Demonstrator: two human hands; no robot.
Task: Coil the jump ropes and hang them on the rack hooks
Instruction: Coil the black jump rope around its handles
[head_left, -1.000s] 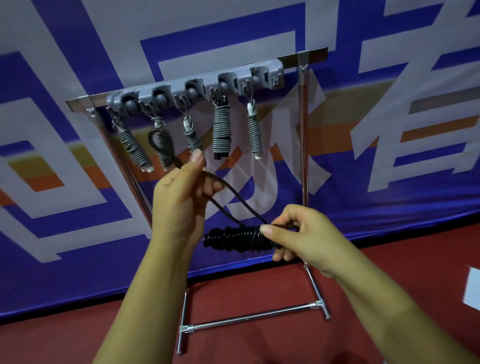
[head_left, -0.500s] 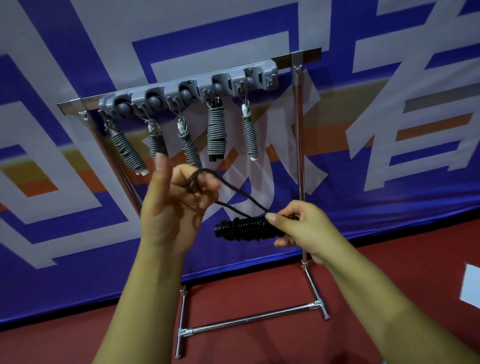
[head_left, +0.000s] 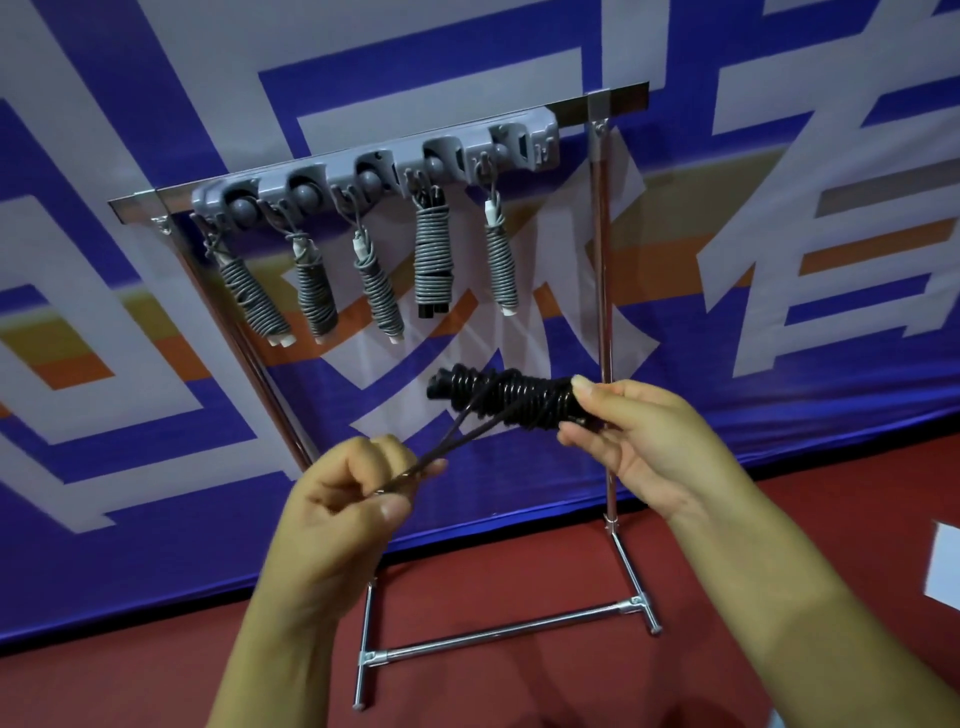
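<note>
Both forearms are bare from the lower frame edge to the wrists; no sleeve, watch, or glove is worn. The left hand (head_left: 358, 499) and right hand (head_left: 639, 441) carry no rings. Fingernails are short and unpainted.

Black coiled jump rope (head_left: 511, 397) between hands (head_left: 358, 488)

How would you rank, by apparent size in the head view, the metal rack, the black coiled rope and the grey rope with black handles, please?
1. metal rack, by far the largest.
2. black coiled rope, held in the right hand.
3. grey rope with black handles. It looks close to the black one, which is nearer the camera, so this order is unsure.
</note>
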